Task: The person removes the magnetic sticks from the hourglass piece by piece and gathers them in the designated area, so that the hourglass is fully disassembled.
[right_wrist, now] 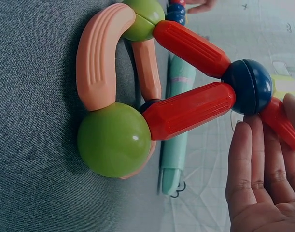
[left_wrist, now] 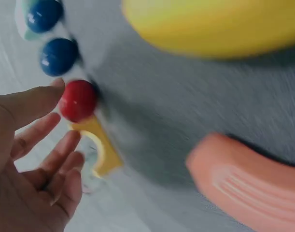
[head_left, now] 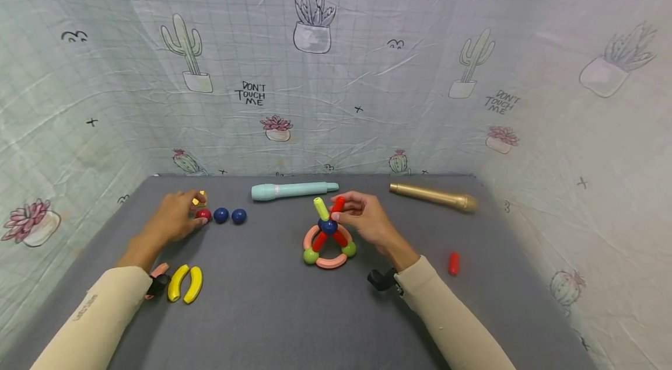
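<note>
Near the middle of the table stands a frame of magnetic sticks and balls: curved pink sticks (head_left: pixel 330 263) and green balls (head_left: pixel 311 256) at the base, straight red sticks (right_wrist: pixel 193 111) rising to a blue ball (head_left: pixel 328 225). A yellow-green stick (head_left: pixel 321 208) and an upper red stick (head_left: pixel 338 205) project from that ball. My right hand (head_left: pixel 368 221) pinches the upper red stick between thumb and fingers. At the left, my left hand (head_left: pixel 175 217) reaches around a red ball (left_wrist: pixel 78 100), thumb at its edge, fingers loosely bent. Beside that ball is a yellow arched block (left_wrist: pixel 101 147).
Two blue balls (head_left: pixel 221 215) sit right of the red ball. Curved yellow sticks (head_left: pixel 193 285) and a pink piece (head_left: pixel 160 269) lie near the left forearm. Behind are a teal microphone (head_left: pixel 294 190) and a gold microphone (head_left: pixel 433 195). A loose red stick (head_left: pixel 454 264) lies right.
</note>
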The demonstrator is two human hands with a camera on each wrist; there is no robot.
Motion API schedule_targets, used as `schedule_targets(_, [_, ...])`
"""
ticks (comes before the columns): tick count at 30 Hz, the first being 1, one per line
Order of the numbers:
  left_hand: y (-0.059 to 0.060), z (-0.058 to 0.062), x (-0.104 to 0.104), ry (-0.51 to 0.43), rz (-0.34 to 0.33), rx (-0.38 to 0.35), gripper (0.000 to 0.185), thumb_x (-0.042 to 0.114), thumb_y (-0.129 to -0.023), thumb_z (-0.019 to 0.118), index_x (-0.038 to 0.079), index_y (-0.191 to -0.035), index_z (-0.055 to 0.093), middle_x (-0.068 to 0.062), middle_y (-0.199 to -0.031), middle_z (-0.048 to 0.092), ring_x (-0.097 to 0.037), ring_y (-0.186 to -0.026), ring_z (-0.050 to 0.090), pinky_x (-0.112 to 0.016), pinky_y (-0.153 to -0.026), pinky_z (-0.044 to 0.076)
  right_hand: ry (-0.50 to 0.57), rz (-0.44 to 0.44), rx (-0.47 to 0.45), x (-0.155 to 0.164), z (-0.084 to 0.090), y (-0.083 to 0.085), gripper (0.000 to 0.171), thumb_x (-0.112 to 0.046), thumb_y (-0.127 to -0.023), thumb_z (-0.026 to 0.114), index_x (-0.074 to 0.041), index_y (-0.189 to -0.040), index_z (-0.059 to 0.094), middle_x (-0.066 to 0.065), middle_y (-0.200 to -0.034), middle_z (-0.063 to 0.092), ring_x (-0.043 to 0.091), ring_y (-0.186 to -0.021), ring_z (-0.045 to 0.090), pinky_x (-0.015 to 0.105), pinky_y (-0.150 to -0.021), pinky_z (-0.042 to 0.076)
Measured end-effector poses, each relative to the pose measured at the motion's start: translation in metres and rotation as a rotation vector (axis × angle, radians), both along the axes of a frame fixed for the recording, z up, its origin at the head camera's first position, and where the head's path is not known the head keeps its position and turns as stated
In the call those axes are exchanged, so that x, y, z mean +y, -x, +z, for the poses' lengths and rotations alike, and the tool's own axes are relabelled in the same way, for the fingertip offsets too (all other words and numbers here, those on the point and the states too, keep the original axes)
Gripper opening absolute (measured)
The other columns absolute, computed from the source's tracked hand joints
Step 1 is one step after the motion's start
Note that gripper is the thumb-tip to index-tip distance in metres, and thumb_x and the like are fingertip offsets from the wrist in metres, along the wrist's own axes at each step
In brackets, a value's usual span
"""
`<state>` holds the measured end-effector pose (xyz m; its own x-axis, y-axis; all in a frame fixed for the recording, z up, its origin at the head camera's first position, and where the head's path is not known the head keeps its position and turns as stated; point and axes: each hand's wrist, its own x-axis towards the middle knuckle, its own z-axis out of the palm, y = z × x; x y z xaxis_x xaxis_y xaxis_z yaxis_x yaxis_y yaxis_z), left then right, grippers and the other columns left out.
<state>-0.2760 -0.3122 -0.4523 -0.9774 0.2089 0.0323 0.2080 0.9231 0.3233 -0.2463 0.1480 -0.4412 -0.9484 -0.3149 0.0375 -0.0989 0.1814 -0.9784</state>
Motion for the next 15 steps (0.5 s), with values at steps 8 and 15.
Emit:
schedule_targets(8, [-0.02,0.028,0.063,-0.11,-0.055,0.135,0.043,0.025,-0.095,0.082,0.005,-0.13,0.066,-0.025,-0.119,0.066,-0.046,-0.114,0.054,-0.061,-0.091,0.046,-0.016,-0.003,0.041,-0.001,0.001,-0.001,0.032,-0.012,-0.097,0.079,-0.011,-0.128,0.073,0.014,-0.121,0.078,0.029,-0.101,0.074,0.03,-0.09,0.059])
schedule_targets(15, [-0.028,0.027,0.13,-0.281,-0.187,0.077,0.043,0.028,-0.096,0.081,0.009,-0.132,0.067,-0.015,-0.123,0.07,-0.037,-0.114,0.061,-0.056,-0.097,0.05,-0.032,-0.008,0.072,-0.002,-0.001,-0.002,0.031,-0.01,-0.097,0.079,-0.011,-0.127,0.074,0.013,-0.118,0.078,0.022,-0.095,0.073,0.03,-0.087,0.06])
